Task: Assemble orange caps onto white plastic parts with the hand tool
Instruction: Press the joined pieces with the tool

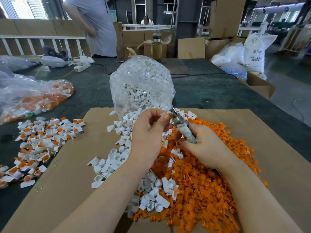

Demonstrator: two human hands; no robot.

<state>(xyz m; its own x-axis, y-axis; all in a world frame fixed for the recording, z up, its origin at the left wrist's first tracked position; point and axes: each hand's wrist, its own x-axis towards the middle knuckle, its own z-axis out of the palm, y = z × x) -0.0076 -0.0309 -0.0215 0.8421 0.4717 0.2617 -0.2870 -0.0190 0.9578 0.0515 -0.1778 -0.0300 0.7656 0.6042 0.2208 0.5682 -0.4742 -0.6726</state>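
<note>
Bright orange caps point(210, 179) lie heaped on a plain tan cardboard sheet point(70, 187), beside loose white plastic parts point(117, 158) and a clear bag of white parts point(143, 84). The worktop point(210, 91) is dark grey-green, and on its left side sits a white-and-orange pile of assembled pieces point(38, 145) and a clear bag of orange and white pieces point(33, 100). The hand tool point(182, 125) has a silver metal head and a handle wrapped in mottled pale grey-blue, and further back stand a bottle of yellowish liquid point(156, 47), brown cardboard boxes point(223, 17) and a white sack with blue lettering point(255, 51).
</note>
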